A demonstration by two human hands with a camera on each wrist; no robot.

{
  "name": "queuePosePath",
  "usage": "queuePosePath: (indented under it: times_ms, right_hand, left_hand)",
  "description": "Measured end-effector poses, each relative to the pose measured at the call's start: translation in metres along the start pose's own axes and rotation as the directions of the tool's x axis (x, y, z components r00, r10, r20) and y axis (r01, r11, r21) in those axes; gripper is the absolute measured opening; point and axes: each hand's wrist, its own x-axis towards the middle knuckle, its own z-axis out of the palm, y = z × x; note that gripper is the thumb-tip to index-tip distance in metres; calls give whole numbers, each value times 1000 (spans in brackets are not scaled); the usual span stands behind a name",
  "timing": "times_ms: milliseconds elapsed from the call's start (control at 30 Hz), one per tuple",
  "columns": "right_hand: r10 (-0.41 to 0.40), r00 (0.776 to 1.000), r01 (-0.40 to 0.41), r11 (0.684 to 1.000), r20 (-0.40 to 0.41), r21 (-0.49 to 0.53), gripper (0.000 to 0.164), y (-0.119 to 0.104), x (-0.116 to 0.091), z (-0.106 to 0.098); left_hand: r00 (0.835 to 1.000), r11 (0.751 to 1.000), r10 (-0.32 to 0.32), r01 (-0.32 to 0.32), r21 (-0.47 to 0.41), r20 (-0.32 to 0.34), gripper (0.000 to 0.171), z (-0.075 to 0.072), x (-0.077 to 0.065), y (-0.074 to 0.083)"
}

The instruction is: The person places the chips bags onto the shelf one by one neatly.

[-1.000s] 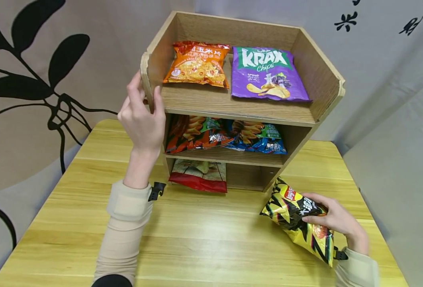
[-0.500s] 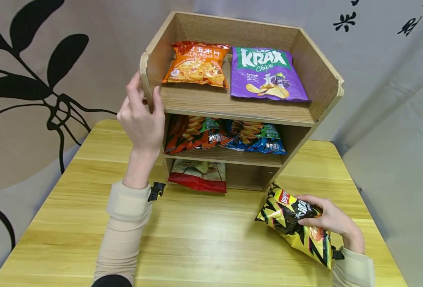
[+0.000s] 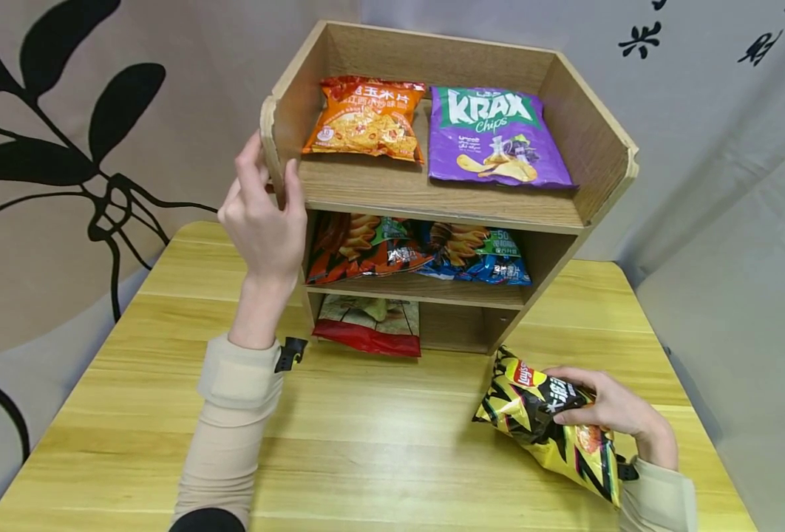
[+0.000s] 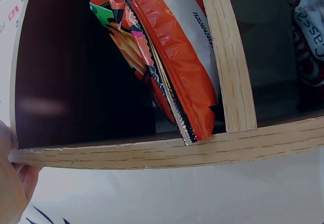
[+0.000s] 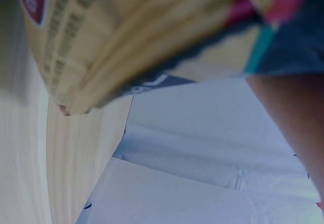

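In the head view my left hand (image 3: 266, 207) grips the left side panel of a small wooden shelf (image 3: 446, 205), thumb on the inner face and fingers outside. The left wrist view shows part of that hand (image 4: 15, 178) at the panel's edge. My right hand (image 3: 622, 410) holds a yellow and black Lay's chip bag (image 3: 532, 399) across its middle, at the shelf's lower right front. In the right wrist view the chip bag (image 5: 126, 36) fills the top, blurred. Whether it touches the table is unclear.
On the top shelf lie an orange snack bag (image 3: 369, 122) and a purple Krax chip bag (image 3: 492, 140). Red-orange (image 3: 372, 255) and blue snack bags (image 3: 479, 255) fill the middle level. A red and beige bag (image 3: 369, 325) sticks out at bottom left, above the wooden table (image 3: 366, 443).
My right hand has shifted a little left and toward me with the chip bag, away from the shelf's lower right corner. The left hand stays on the shelf panel.
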Motion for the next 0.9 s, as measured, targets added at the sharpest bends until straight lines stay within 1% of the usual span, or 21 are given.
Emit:
queuePosePath:
  times_ms: [33,200,300,367,433,500,533,633,700,767,833,900]
  right_hand:
    - [-8,1000,8,1000,0,-9,60,0,0,0]
    - [-52,998,49,996,37,79,58,0,0,-1]
    - [-69,997,66,995,39,78,58,-2,2,0]
    - [-78,997,78,997,12,31,58,-5,5,2]
    - [-83,996,83,997,-11,5,58,-8,10,5]
    - [-82,996,83,996,-29,18,58,-12,15,9]
    - [-77,996,77,997,-43,7,59,-14,18,11]
    - [-49,997,51,999,-59,21,59,-19,29,20]
    - [-36,997,35,999,-71,-11,60,-24,38,27]
    - [-34,994,26,997,-103,-73,61,-30,46,34]
    - [-33,987,8,988,-158,-153,63,-37,54,42]
    - [-20,976,-25,978,-215,-205,65,-44,61,49]
  left_hand:
    - [1000,1000,0,0,1,0,33,0,0,0]
    - [1000,1000,-3,3,3,3,33,0,1,1]
    - [1000,1000,-6,6,5,9,34,-1,1,2]
    - [1000,1000,-7,7,7,12,34,-1,1,2]
    - [1000,1000,-6,6,9,13,34,-1,1,2]
    - [1000,1000,-4,4,9,15,34,-1,1,1]
    - [1000,1000,-3,2,10,15,34,-1,1,1]
    - [1000,1000,0,-1,14,13,34,-1,0,1]
    - [1000,1000,1,-2,14,11,33,-1,0,1]
    - [1000,1000,2,-2,13,12,33,-2,0,1]
    - [1000,1000,3,-4,10,13,33,-2,1,1]
    - [1000,1000,3,-3,9,12,33,-2,1,1]
